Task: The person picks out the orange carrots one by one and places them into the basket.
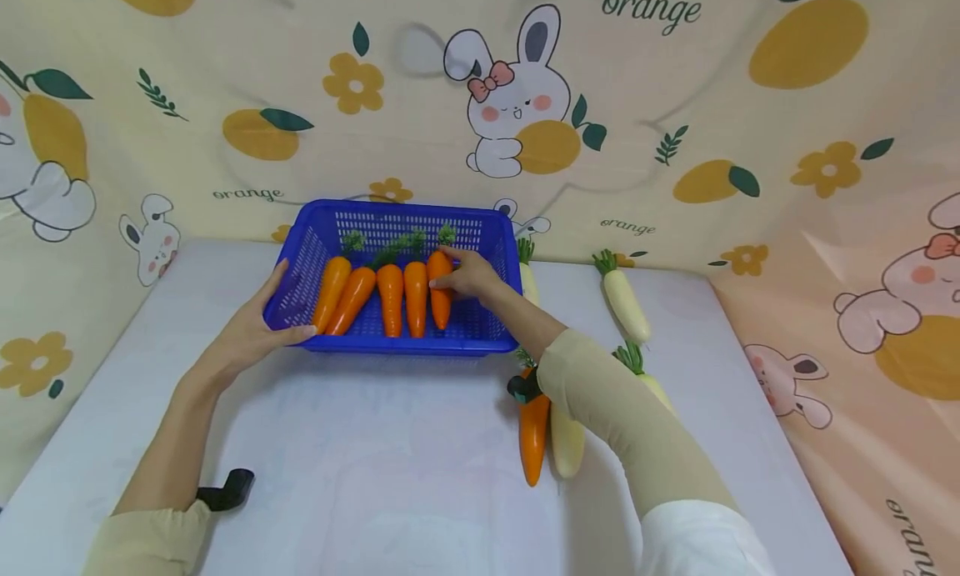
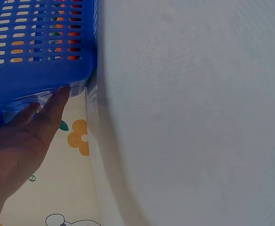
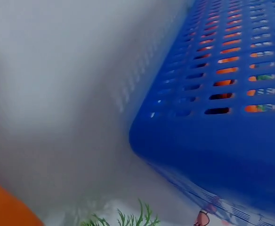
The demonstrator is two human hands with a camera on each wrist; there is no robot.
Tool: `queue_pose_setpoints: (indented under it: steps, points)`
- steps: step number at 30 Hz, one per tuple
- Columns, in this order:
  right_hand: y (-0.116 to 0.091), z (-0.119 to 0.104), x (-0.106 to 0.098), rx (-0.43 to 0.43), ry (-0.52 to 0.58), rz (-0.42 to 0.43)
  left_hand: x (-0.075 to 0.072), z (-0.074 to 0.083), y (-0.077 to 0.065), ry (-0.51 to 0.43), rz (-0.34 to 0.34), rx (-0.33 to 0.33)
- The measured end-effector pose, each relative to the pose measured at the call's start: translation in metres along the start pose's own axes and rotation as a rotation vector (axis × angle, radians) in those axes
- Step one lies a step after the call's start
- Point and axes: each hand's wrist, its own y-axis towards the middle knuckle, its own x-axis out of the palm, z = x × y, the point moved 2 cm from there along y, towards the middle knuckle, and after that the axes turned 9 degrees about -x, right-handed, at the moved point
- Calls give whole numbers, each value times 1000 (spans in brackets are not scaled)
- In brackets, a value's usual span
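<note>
In the head view, a blue plastic basket [image 1: 408,345] holds a row of several orange toy carrots [image 1: 391,299] with green tops. My right hand [image 1: 471,273] reaches over the basket's right side and pinches the rightmost carrot [image 1: 440,309] between thumb and fingers. At the left front corner is my left hand [image 1: 251,330], thumb at the rim and straight fingers along the outer left wall. The left wrist view shows those fingers [image 2: 52,110] touching the basket wall [image 2: 38,77]. In the right wrist view only the basket's outside [image 3: 198,146] shows; the right hand is out of sight.
Right of the basket, another carrot [image 1: 533,443] lies on the white table [image 1: 360,476] beside a white radish [image 1: 567,443]. More white radishes [image 1: 626,305] lie farther right, one partly behind my right sleeve. A patterned cloth [image 1: 420,142] hangs behind the table.
</note>
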Motion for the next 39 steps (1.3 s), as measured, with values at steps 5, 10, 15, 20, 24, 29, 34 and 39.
queue_pose_setpoints:
  steps: [5, 10, 15, 20, 24, 29, 34, 39]
  points:
    - [0, 1, 2, 38, -56, -14, 0, 2, -2, 1, -6, 0]
    - [-3, 0, 3, 25, -48, -51, 2, 2, -1, -14, -7, -1]
    - [-11, 2, 1, 3, 46, -86, 5, -1, 1, -28, -20, 1]
    - [-27, -4, -10, -32, 104, -69, 4, -2, 0, -21, -11, -3]
    - [-47, -11, -23, -116, 174, -37, 2, -1, -1, -19, 2, -13]
    - [-82, -15, -40, -214, 192, 18, 1, 0, -2, -19, 5, -27]
    - [-122, -9, -52, -254, 188, 74, 1, 2, -3, -17, 8, -20]
    - [-156, 10, -60, -262, 268, 109, 2, 3, -3, -17, 3, 9]
